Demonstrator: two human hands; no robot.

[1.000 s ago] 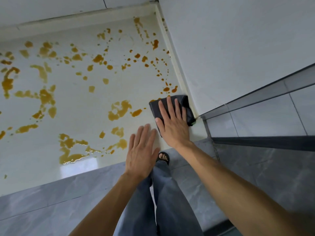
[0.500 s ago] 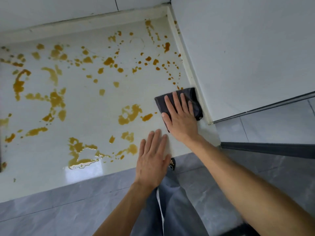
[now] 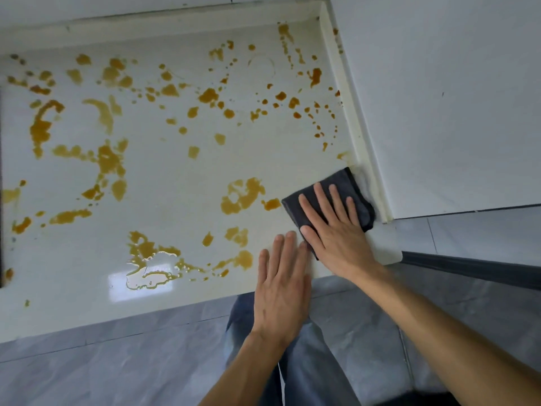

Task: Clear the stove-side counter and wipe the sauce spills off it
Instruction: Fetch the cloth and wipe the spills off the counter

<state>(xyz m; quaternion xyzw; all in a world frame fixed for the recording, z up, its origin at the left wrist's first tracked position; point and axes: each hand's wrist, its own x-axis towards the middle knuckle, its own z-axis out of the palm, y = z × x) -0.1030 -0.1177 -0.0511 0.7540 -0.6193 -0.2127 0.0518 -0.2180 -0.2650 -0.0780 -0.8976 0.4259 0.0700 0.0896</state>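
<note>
Orange-brown sauce lies in blots and drops over most of the glossy white table, thickest toward 9 o'clock and along the near edge, where one puddle at 7 o'clock catches a window's glare. Fine spatter runs up to the corner at 1 o'clock and onto the raised white lip there.

At 3 o'clock a dark grey folded cloth lies flat on the table, its far corner close beside the lip and white wall. The right hand presses down on the cloth with straight, spread fingers, gripping nothing; the palm covers the cloth's near half. A small blot of sauce sits just beside the cloth's 9 o'clock edge.

The left hand rests flat on the table's near edge at 5 o'clock, fingers straight and together, released, its tips just beside the right thumb.

Below the table are grey floor tiles and the person's blue trouser legs.
</note>
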